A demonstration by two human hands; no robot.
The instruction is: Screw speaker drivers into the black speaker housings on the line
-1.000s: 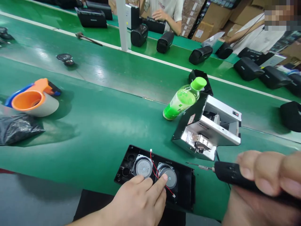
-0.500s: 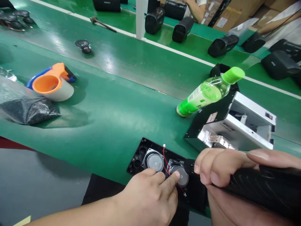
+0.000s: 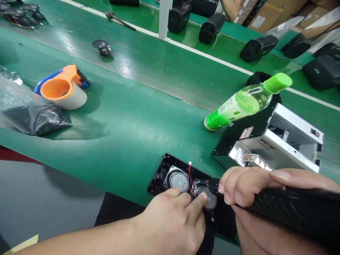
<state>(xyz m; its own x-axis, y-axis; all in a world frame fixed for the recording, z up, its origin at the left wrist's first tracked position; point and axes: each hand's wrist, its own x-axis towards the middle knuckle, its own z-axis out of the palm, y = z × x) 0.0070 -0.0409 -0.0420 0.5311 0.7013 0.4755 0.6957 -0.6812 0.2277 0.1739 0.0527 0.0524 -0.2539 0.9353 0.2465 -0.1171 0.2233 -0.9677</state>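
A black speaker housing panel (image 3: pixel 225 216) lies at the near edge of the green bench, with two round speaker drivers, a left driver (image 3: pixel 178 182) and a right driver (image 3: pixel 211 202), set into it. Thin red wires (image 3: pixel 190 174) with white plugs run between them. My left hand (image 3: pixel 176 217) bears down on the panel, its index fingertip on the right driver and other fingers bent at the left one. My right hand (image 3: pixel 244 186) is wrapped round a black electric screwdriver (image 3: pixel 297 212). The tool's nose meets the right driver's upper edge; its tip is hidden.
A green-capped bottle (image 3: pixel 239 106) leans by a metal machine (image 3: pixel 276 141) at right. On the left are an orange tape dispenser (image 3: pixel 63 88) and a plastic bag (image 3: pixel 37 118). A loose speaker driver (image 3: pixel 101 46), a hammer (image 3: pixel 119 20) and several black speakers (image 3: pixel 257 47) lie farther back.
The whole view has shifted slightly, with the bench things lying a little farther right in the picture. Both hands keep the same hold on the panel and screwdriver.
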